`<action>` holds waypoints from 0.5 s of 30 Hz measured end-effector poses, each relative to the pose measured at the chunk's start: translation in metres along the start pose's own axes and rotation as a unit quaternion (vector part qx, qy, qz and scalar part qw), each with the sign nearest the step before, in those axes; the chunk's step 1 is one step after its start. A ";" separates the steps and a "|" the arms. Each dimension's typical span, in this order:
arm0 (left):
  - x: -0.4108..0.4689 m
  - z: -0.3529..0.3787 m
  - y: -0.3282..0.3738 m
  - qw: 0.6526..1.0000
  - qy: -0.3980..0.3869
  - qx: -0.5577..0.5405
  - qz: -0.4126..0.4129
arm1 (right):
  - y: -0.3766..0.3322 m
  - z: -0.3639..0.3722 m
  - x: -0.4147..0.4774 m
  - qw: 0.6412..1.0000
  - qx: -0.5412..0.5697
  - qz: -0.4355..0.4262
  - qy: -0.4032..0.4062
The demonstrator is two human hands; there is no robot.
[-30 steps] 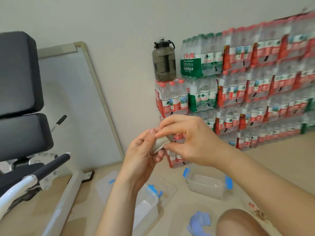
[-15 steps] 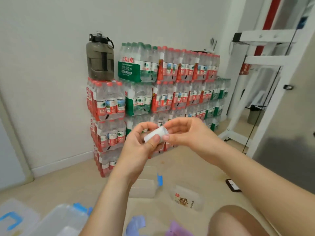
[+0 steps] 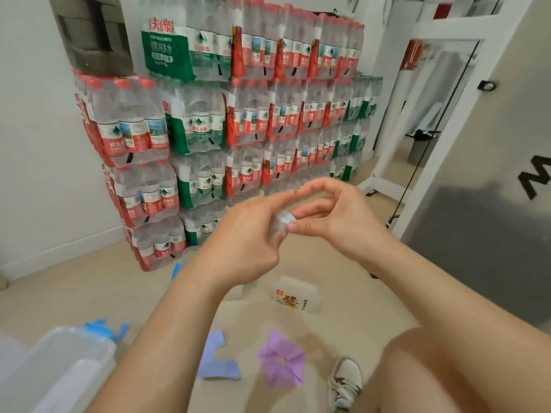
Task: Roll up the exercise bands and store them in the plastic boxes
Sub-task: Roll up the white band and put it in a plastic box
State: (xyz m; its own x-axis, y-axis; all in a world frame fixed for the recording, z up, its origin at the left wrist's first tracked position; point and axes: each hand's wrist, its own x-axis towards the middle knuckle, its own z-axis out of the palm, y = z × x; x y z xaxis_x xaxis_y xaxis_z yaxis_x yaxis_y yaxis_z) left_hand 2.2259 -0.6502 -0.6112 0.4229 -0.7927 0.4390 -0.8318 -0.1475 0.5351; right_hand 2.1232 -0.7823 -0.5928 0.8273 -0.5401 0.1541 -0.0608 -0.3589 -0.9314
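The left hand (image 3: 247, 239) and right hand (image 3: 340, 216) still pinch the pale rolled band (image 3: 281, 222) between them, with the left fingers now hiding more of it. A blue band (image 3: 219, 357) and a purple band (image 3: 281, 363) lie on the floor (image 3: 89, 293) below.

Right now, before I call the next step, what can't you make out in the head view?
- Rolled band: blurred and mostly covered by the left hand and right hand; its loose end is hidden.
- Near plastic box: cut off by the bottom-left edge; contents unclear.
- Second box: behind the left forearm; only a blue clip and a sliver show.
- Dark jug: top cut off by the upper edge.
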 end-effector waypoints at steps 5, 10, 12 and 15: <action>0.007 0.026 0.007 0.999 0.008 -0.020 -0.040 | 0.040 -0.028 0.015 0.987 0.106 0.041 -0.117; 0.015 0.063 0.041 0.947 0.033 -0.286 -0.146 | 0.076 -0.068 0.007 0.953 0.105 0.061 -0.279; 0.021 0.080 0.052 0.928 0.045 -0.334 -0.158 | 0.092 -0.083 0.001 0.952 0.152 0.052 -0.263; 0.031 0.101 0.059 0.939 0.019 -0.304 -0.158 | 0.114 -0.107 -0.001 0.965 0.178 0.031 -0.192</action>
State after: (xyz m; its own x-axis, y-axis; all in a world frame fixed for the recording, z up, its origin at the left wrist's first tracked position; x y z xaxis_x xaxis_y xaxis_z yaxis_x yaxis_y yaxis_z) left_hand 2.1538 -0.7436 -0.6393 0.6367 -0.7423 0.2087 -0.3083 0.0029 0.9513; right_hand 2.0556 -0.9038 -0.6638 0.9783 -0.2058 0.0243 0.0220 -0.0137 -0.9997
